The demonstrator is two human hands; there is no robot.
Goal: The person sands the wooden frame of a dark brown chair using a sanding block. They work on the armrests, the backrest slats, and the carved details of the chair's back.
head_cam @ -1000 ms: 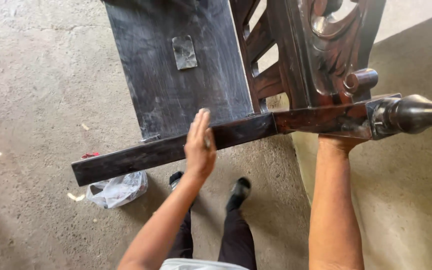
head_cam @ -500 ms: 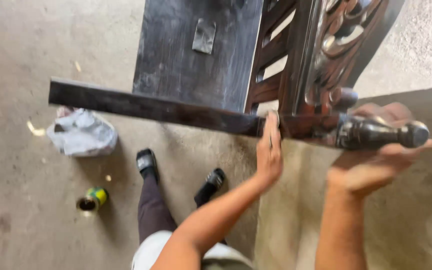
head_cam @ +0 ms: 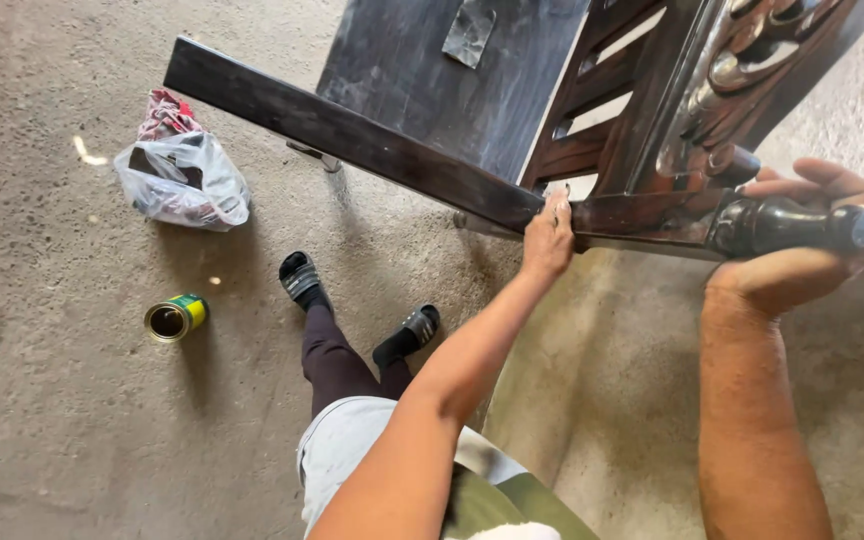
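Dark wooden chair frame (head_cam: 432,70) tipped over the concrete floor (head_cam: 42,420). Left hand (head_cam: 549,238) presses flat on its rail (head_cam: 352,135), fingers apart. Right hand (head_cam: 802,255) cups the turned leg (head_cam: 787,225) (grip loose underneath). Open tin (head_cam: 174,318), plastic bag (head_cam: 184,180) nearby.

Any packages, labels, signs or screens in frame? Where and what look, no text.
Small open tin can: lying on its side on the concrete floor, lower left; round, green and yellow label, dark inside.
Clear plastic bag: on the floor, upper left, crumpled, with a dark thing inside and a red cloth behind it.
Grey rectangular patch: on the dark wooden panel, top centre; what it is cannot be told.
No signs or screens.
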